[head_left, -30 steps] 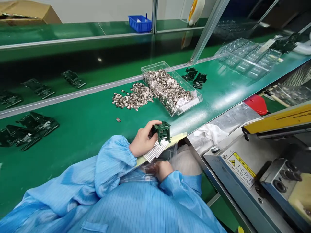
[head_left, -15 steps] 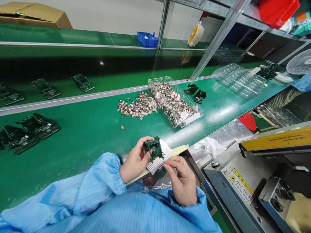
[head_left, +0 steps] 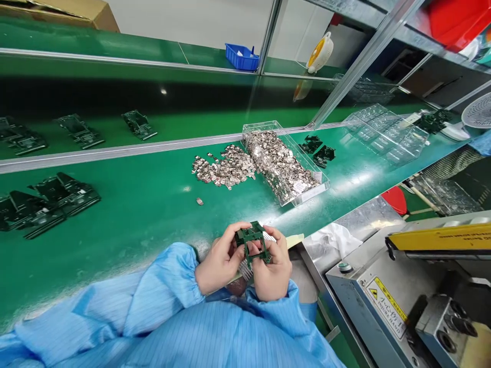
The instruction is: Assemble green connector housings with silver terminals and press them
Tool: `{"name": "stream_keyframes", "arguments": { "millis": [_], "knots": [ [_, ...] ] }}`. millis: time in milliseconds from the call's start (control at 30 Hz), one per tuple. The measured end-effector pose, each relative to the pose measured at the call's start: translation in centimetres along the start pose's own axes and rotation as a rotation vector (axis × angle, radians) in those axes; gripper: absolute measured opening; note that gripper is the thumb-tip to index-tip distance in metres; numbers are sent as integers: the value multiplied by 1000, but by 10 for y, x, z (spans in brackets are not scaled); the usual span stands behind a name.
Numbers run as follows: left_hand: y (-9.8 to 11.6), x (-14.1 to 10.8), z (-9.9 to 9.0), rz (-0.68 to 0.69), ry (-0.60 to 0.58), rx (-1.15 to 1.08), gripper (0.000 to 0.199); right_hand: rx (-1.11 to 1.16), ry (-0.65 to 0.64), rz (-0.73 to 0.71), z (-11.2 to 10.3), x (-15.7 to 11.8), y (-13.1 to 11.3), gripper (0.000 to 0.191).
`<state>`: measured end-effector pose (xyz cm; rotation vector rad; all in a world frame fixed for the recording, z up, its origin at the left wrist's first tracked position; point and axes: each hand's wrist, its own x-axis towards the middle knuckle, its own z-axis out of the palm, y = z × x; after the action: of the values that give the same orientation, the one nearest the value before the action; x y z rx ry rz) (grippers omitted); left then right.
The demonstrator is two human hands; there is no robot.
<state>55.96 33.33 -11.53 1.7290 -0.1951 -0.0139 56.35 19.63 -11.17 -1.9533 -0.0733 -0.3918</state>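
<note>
Close to my body, my left hand (head_left: 221,259) grips a green circuit board panel (head_left: 254,236) with cut-out openings, thumb at its near side and fingers behind. My right hand (head_left: 273,266) is closed on the panel's right side, its fingertips at the opening; any small part between them is hidden. Beneath the hands lies a ribbed silvery sheet (head_left: 245,270), mostly covered. A pile of small metal parts (head_left: 226,166) lies ahead on the green bench, with one loose metal part (head_left: 200,202) apart from it.
Right of the pile, a clear plastic box (head_left: 318,190) is full of similar metal parts. Green board panels (head_left: 63,197) lie at the left, and others (head_left: 324,155) behind the box. Clear trays (head_left: 387,133) stand farther right. A machine with a warning label (head_left: 386,306) borders my right side.
My right hand has moved up and left from the ribbed sheet onto the green panel. My left hand still holds the panel. The camera view has shifted slightly.
</note>
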Motion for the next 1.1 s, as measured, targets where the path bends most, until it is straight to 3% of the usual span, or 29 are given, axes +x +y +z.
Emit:
{"name": "stream_keyframes", "arguments": {
  "millis": [267,400,467,567,667,733,800,833,867,967,1100],
  "knots": [
    [2,1,-2,46,-22,-41,36,426,-111,192,-8,6,1,22],
    [16,-4,-2,27,-87,-39,38,338,-296,18,-41,2,-16,65],
    [32,-10,3,54,-200,-15,39,230,-328,-120,-67,-5,-30,70],
    [61,-9,13,129,-471,4,48,164,-279,-248,-120,-21,-52,61],
    [85,11,35,191,-789,26,62,69,-147,-159,-191,-52,-66,60],
    [99,26,59,262,-920,58,62,-62,154,-60,-244,-80,-66,59],
    [110,37,87,330,-958,95,54,-227,612,-38,-296,-105,-57,62],
    [113,41,100,343,-957,117,50,-285,769,-26,-319,-112,-50,65],
    [114,44,112,343,-949,144,47,-316,845,12,-339,-116,-41,68],
    [106,52,140,334,-869,242,47,-353,795,143,-374,-107,-16,74],
    [78,60,159,276,-753,285,57,-423,528,235,-380,-73,2,72]
  ]
}}
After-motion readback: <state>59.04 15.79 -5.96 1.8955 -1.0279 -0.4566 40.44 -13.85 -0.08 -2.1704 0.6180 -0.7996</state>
